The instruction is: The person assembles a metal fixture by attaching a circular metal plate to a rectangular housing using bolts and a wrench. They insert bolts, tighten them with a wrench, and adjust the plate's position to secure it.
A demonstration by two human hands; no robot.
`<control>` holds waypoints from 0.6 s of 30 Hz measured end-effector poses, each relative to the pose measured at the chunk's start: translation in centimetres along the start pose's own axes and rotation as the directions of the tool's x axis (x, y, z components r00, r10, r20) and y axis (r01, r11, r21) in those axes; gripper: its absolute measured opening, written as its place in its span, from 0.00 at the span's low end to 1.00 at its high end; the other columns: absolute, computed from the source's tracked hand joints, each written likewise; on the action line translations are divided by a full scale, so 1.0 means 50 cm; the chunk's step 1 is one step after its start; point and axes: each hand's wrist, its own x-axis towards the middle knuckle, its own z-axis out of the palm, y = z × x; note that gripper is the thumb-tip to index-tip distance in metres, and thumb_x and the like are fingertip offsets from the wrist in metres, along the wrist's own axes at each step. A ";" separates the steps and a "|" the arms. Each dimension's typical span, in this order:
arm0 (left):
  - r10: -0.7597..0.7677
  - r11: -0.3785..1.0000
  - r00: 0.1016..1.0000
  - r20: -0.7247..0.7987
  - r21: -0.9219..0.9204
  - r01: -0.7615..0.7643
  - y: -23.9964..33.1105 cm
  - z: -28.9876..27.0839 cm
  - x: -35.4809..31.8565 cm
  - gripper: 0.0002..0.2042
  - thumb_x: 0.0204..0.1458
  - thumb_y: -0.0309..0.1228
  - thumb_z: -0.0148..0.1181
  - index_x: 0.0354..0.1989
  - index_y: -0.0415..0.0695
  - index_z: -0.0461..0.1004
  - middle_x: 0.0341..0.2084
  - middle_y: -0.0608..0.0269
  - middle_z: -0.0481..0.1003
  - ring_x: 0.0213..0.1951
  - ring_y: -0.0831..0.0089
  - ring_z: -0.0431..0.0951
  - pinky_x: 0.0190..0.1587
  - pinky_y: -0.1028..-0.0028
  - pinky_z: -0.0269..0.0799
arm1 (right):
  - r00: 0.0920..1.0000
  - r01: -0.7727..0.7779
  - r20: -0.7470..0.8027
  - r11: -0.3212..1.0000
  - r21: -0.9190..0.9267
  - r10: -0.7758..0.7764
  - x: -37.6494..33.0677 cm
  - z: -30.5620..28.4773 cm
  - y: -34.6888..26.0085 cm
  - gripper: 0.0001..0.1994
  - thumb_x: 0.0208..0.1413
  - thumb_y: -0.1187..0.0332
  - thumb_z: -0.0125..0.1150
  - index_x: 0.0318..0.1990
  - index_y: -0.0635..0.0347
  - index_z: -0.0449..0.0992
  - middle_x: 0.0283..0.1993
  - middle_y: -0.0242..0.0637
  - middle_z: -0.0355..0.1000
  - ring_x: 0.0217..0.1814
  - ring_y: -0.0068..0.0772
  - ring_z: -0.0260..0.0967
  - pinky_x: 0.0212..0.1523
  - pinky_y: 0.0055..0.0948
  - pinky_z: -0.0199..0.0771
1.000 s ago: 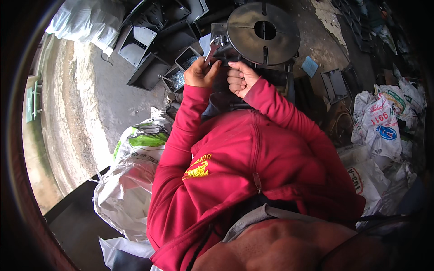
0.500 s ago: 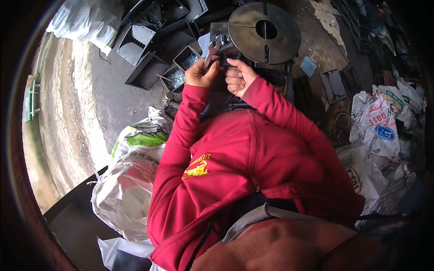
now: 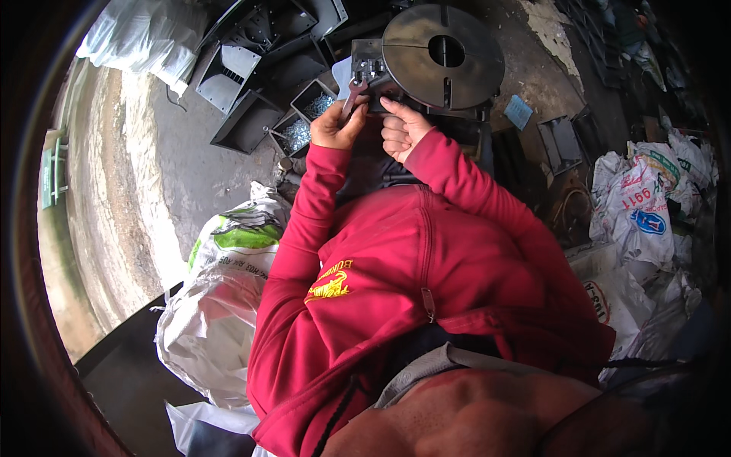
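Note:
My left hand (image 3: 335, 129) is closed round an open-end wrench (image 3: 353, 97), whose jaw points up and away from me. Just right of it, my right hand (image 3: 403, 132) has its fingers curled and its thumb stretched forward against the near side of a dark metal assembly (image 3: 368, 50). Whatever lies inside those curled fingers is hidden. On the assembly sits a large round dark plate (image 3: 480, 57) with a central hole and slots. Small fittings on the assembly show close to the wrench's jaw, but I cannot tell whether the jaw touches them.
Left of my hands stand two open bins (image 3: 293, 134) of small shiny fasteners, beside an empty dark metal tray (image 3: 245, 122). More metal housings (image 3: 228, 72) lie farther left. White sacks (image 3: 217, 305) flank me, with others (image 3: 636, 198) at right. A blue piece (image 3: 518, 112) lies on the floor.
The wrench's jaw has shifted very slightly toward me in the picture. Both hands keep nearly the same place and grip.

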 end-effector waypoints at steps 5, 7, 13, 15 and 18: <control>0.042 0.999 0.999 -0.021 0.033 -0.042 -0.004 -0.001 0.002 0.08 0.52 0.23 0.60 0.41 0.40 0.77 0.25 0.77 0.72 0.26 0.90 0.65 0.29 0.87 0.60 | 0.977 -0.191 0.090 0.982 -0.017 0.191 -0.013 0.002 -0.026 0.16 0.53 0.59 0.62 0.24 0.51 0.61 0.10 0.17 0.46 0.08 0.13 0.40 0.10 0.16 0.38; 0.045 0.999 0.999 -0.022 0.021 -0.045 -0.012 0.004 0.001 0.08 0.52 0.23 0.60 0.41 0.40 0.77 0.24 0.77 0.71 0.26 0.90 0.65 0.29 0.87 0.60 | 0.959 -0.207 0.205 0.978 0.028 0.197 0.007 -0.006 -0.014 0.15 0.54 0.59 0.61 0.23 0.49 0.61 0.10 0.17 0.46 0.08 0.14 0.40 0.10 0.17 0.38; 0.078 0.997 0.997 0.006 -0.002 -0.078 -0.017 -0.001 0.002 0.08 0.53 0.24 0.60 0.41 0.40 0.76 0.25 0.77 0.71 0.25 0.90 0.64 0.28 0.87 0.59 | 0.999 -0.045 -0.009 0.998 0.048 0.046 -0.009 -0.007 -0.013 0.17 0.53 0.64 0.62 0.20 0.46 0.59 0.10 0.17 0.46 0.08 0.15 0.39 0.10 0.18 0.38; 0.094 0.996 0.996 -0.003 0.005 -0.094 -0.016 0.001 0.004 0.08 0.53 0.24 0.59 0.41 0.40 0.76 0.25 0.77 0.71 0.25 0.90 0.64 0.27 0.87 0.59 | 0.990 -0.138 0.039 0.988 0.065 0.136 -0.014 -0.017 -0.022 0.17 0.53 0.62 0.63 0.19 0.47 0.59 0.10 0.17 0.45 0.08 0.14 0.38 0.10 0.18 0.38; 0.025 0.999 1.000 0.003 -0.040 -0.025 -0.024 -0.002 0.000 0.08 0.54 0.23 0.59 0.42 0.39 0.76 0.26 0.77 0.72 0.26 0.90 0.65 0.28 0.87 0.60 | 0.943 -0.304 0.176 0.947 0.104 0.283 -0.001 -0.010 -0.016 0.19 0.52 0.61 0.63 0.19 0.48 0.58 0.10 0.17 0.45 0.08 0.14 0.38 0.10 0.18 0.38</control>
